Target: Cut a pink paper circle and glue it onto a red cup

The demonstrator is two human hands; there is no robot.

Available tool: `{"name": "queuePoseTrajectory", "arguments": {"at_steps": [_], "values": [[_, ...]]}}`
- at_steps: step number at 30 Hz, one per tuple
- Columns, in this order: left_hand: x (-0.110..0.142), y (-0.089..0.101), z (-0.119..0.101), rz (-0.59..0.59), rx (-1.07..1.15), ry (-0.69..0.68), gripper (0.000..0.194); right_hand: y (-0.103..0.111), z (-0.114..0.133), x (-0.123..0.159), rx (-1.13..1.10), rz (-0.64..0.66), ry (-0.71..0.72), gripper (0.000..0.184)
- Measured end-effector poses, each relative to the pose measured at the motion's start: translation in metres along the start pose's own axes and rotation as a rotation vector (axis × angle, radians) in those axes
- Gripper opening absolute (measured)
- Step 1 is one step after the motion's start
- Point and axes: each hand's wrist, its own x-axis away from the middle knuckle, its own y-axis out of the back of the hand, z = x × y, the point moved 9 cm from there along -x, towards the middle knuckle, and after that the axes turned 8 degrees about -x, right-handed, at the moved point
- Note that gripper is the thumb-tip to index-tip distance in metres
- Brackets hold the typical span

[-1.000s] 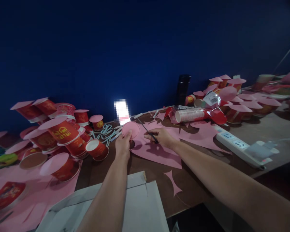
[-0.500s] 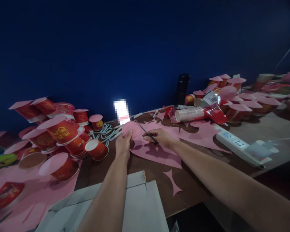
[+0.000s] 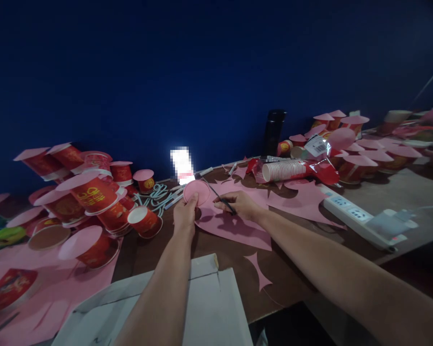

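My left hand (image 3: 185,212) pinches a round pink paper disc (image 3: 197,191), thumb lying on its face. In my right hand (image 3: 238,203) is a pair of dark scissors (image 3: 228,204), fingers closed about the handles. The blades point up and left, close to the disc's right edge; whether they touch it I cannot tell. Beneath both hands lies a large pink paper sheet (image 3: 245,235) with curved cut edges. Left of my left hand, a red paper cup (image 3: 144,221) lies tipped on the table.
Red cups topped with pink discs (image 3: 94,192) crowd the left side; more cups (image 3: 359,166) stand at right. A bagged stack of cups (image 3: 285,170), a black flask (image 3: 274,132) and a power strip (image 3: 350,211) are to the right. White cardboard (image 3: 216,307) lies in front, beside a pink scrap (image 3: 259,273).
Very little differs. The whole view has shifted slightly; both hands keep the disc and the scissors in nearly the same place.
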Motion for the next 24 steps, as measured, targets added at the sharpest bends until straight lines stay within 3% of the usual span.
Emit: {"name": "queuePoseTrajectory", "arguments": {"at_steps": [13,24], "values": [[0.0076,-0.0050,-0.0034,0.052,-0.006,0.015,0.038,0.0016,0.0057,0.0016,0.056,-0.010,0.020,0.045],[0.0038,0.0012,-0.0055,-0.016,-0.043,-0.022,0.037,0.0005,0.0062,0.0026,-0.027,-0.031,-0.007,0.047]]}}
